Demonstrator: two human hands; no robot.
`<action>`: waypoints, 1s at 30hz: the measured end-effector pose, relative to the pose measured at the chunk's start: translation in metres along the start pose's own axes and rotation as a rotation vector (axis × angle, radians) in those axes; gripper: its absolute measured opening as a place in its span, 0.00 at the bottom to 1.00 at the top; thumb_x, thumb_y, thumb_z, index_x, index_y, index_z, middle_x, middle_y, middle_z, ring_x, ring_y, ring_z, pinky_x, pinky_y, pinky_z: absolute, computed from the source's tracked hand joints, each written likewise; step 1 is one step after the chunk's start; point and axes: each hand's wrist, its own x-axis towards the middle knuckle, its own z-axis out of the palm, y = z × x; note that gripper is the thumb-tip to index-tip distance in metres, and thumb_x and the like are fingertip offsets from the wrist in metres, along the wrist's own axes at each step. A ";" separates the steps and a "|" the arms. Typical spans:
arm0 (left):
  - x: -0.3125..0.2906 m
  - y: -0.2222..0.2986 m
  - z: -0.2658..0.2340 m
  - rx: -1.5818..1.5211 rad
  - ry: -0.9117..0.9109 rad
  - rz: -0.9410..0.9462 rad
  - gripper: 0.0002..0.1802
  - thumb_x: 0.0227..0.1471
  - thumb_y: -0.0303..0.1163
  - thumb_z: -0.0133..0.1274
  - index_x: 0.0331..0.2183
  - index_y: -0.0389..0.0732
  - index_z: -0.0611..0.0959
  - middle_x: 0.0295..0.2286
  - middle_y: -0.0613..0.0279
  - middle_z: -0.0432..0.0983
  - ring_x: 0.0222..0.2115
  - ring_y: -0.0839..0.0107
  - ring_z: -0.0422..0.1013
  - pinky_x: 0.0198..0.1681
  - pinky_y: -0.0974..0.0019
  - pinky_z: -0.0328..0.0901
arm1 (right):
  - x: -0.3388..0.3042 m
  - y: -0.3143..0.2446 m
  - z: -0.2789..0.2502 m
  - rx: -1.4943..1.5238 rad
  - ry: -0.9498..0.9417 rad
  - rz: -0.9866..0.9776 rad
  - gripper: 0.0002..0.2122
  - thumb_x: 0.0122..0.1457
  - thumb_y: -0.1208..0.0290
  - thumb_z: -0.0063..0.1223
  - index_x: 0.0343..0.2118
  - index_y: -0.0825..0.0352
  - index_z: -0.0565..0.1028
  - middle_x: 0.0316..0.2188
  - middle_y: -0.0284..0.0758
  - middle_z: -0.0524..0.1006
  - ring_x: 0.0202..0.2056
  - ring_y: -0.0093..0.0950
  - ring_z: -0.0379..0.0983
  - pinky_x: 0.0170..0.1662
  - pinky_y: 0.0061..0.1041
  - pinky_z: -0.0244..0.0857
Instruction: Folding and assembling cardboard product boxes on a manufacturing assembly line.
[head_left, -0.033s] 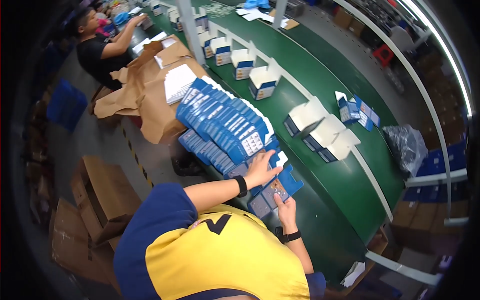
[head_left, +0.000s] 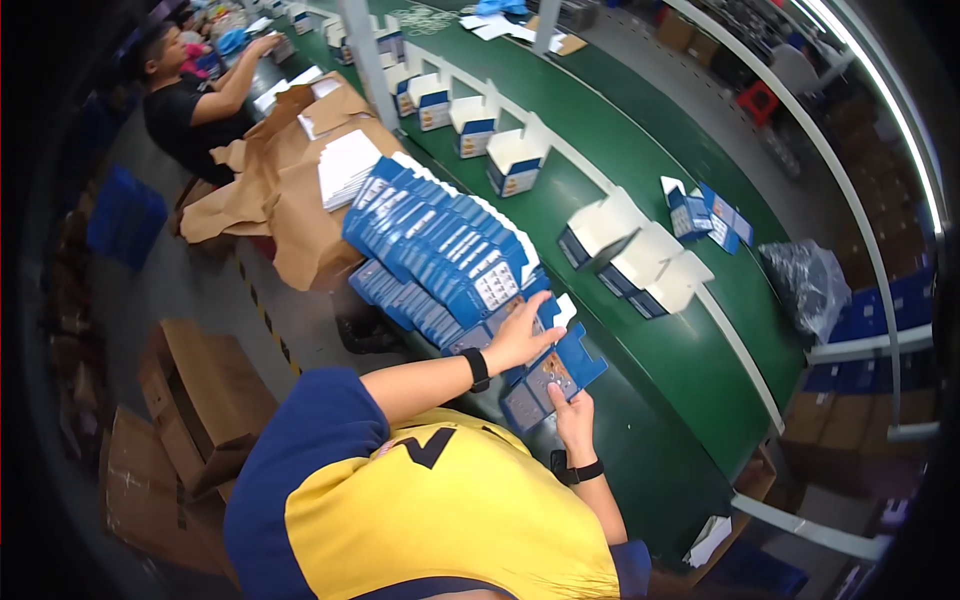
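Flat blue carton [head_left: 553, 378], unfolded, lies on the green conveyor belt [head_left: 640, 200] just in front of the person, at the near end of the big stack of flat blue cartons [head_left: 440, 250]. Same layout as a moment ago, nothing moved, so the carton is still unfolded. Erected white-and-blue boxes [head_left: 640, 258] stand further along the belt. Left hand [head_left: 522, 335] open, palm down, on the carton's upper end and the stack edge. Right hand [head_left: 572, 415] pinches the carton's lower edge. Black wristbands on both wrists.
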 end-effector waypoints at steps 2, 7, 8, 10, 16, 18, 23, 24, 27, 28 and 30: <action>0.012 0.031 -0.014 -0.508 -0.064 0.055 0.33 0.43 0.38 0.60 0.50 0.42 0.66 0.43 0.58 0.66 0.44 0.66 0.64 0.49 0.63 0.58 | -0.015 -0.037 -0.007 -0.432 -0.001 -0.110 0.16 0.55 0.71 0.54 0.46 0.71 0.70 0.41 0.35 0.75 0.42 0.18 0.67 0.45 0.20 0.61; 0.021 0.076 -0.035 -0.847 -0.385 -0.030 0.36 0.45 0.35 0.60 0.54 0.41 0.63 0.44 0.62 0.65 0.43 0.71 0.63 0.50 0.65 0.57 | -0.045 -0.082 -0.025 -0.488 0.084 -0.205 0.23 0.54 0.69 0.56 0.52 0.71 0.65 0.43 0.34 0.74 0.41 0.18 0.66 0.45 0.20 0.61; 0.020 0.078 -0.033 -0.885 -0.435 -0.021 0.38 0.45 0.36 0.60 0.55 0.41 0.61 0.45 0.61 0.65 0.44 0.71 0.63 0.51 0.66 0.57 | -0.049 -0.085 -0.017 -0.379 0.102 -0.311 0.29 0.52 0.66 0.58 0.55 0.70 0.60 0.45 0.36 0.72 0.42 0.20 0.66 0.46 0.21 0.60; 0.017 0.081 -0.031 -0.964 -0.532 -0.003 0.40 0.47 0.37 0.59 0.57 0.40 0.58 0.47 0.60 0.65 0.46 0.70 0.63 0.51 0.66 0.57 | -0.052 -0.091 -0.006 -0.169 0.133 -0.525 0.40 0.48 0.61 0.62 0.60 0.68 0.51 0.50 0.38 0.67 0.44 0.23 0.65 0.48 0.24 0.59; -0.028 0.109 -0.025 -1.186 -1.054 0.085 0.38 0.48 0.33 0.57 0.57 0.41 0.58 0.50 0.62 0.63 0.46 0.75 0.63 0.50 0.68 0.59 | -0.034 -0.079 -0.015 0.145 0.250 -0.621 0.59 0.36 0.52 0.69 0.62 0.64 0.33 0.57 0.42 0.54 0.52 0.31 0.59 0.54 0.30 0.54; -0.029 0.113 -0.021 -1.048 -1.061 0.416 0.36 0.50 0.31 0.54 0.58 0.41 0.58 0.52 0.61 0.62 0.47 0.73 0.62 0.51 0.68 0.57 | -0.032 -0.080 -0.013 0.092 0.313 -0.703 0.63 0.31 0.49 0.71 0.62 0.63 0.31 0.59 0.43 0.50 0.56 0.34 0.56 0.56 0.32 0.52; -0.012 0.109 -0.033 -0.645 -1.094 0.177 0.42 0.46 0.32 0.57 0.59 0.42 0.54 0.56 0.55 0.54 0.54 0.65 0.57 0.55 0.63 0.55 | -0.054 -0.109 -0.023 0.049 0.418 -0.634 0.64 0.29 0.50 0.72 0.62 0.62 0.33 0.58 0.42 0.52 0.56 0.34 0.55 0.57 0.34 0.52; -0.011 0.113 -0.040 -0.700 -0.941 0.238 0.46 0.43 0.33 0.59 0.59 0.42 0.52 0.57 0.52 0.51 0.55 0.61 0.56 0.55 0.61 0.56 | -0.063 -0.118 -0.027 0.055 0.366 -0.613 0.63 0.29 0.51 0.72 0.62 0.62 0.35 0.57 0.41 0.54 0.56 0.34 0.55 0.57 0.34 0.52; -0.009 0.123 -0.055 -0.300 -0.717 0.540 0.53 0.39 0.32 0.63 0.60 0.41 0.47 0.57 0.50 0.49 0.55 0.56 0.55 0.55 0.60 0.56 | -0.081 -0.133 -0.029 0.071 0.271 -0.575 0.61 0.29 0.54 0.74 0.62 0.61 0.39 0.55 0.40 0.57 0.55 0.34 0.57 0.57 0.33 0.52; -0.007 0.124 -0.056 -0.102 -0.590 0.677 0.57 0.37 0.32 0.64 0.60 0.40 0.44 0.57 0.48 0.48 0.55 0.53 0.55 0.55 0.60 0.55 | -0.084 -0.135 -0.025 0.123 0.222 -0.588 0.60 0.29 0.56 0.74 0.62 0.61 0.40 0.55 0.40 0.58 0.55 0.34 0.57 0.56 0.33 0.53; -0.004 0.124 -0.055 -0.176 -0.544 0.705 0.56 0.35 0.31 0.65 0.59 0.41 0.47 0.56 0.48 0.49 0.54 0.50 0.56 0.53 0.58 0.57 | -0.089 -0.137 -0.019 0.226 0.117 -0.607 0.57 0.30 0.60 0.74 0.62 0.61 0.44 0.53 0.39 0.60 0.54 0.33 0.58 0.56 0.33 0.53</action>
